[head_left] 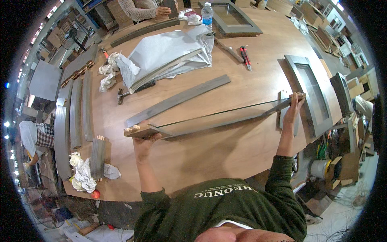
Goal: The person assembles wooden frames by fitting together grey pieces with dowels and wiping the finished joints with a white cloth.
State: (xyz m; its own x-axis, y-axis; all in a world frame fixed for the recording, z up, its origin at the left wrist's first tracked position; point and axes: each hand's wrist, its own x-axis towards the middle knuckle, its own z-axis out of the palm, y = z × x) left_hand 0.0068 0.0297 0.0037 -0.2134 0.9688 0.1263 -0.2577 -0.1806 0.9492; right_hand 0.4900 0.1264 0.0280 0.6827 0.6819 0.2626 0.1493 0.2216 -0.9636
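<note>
Above the table I hold a partly assembled grey frame (219, 127) with a glass pane (225, 114) in it, tilted so the pane's edge faces away. My left hand (146, 144) grips its left end from below, near pale wooden dowels (131, 128) sticking out. At the opposite end, my right hand (293, 107) is closed round the corner, fingers wrapped over the edge. A loose grey rail (179, 100) lies just beyond the frame. Partly hidden by my right hand and forearm is a short grey piece (296, 124) on the table.
A finished glazed frame (300, 64) lies at right, another (238, 29) at the back. White sheeting (161, 52), a hammer (137, 89) and a red utility knife (245, 58) lie mid-table. Grey rails (75, 117) and rags (83, 173) are left. A co-worker's hand (163, 11) is across the table.
</note>
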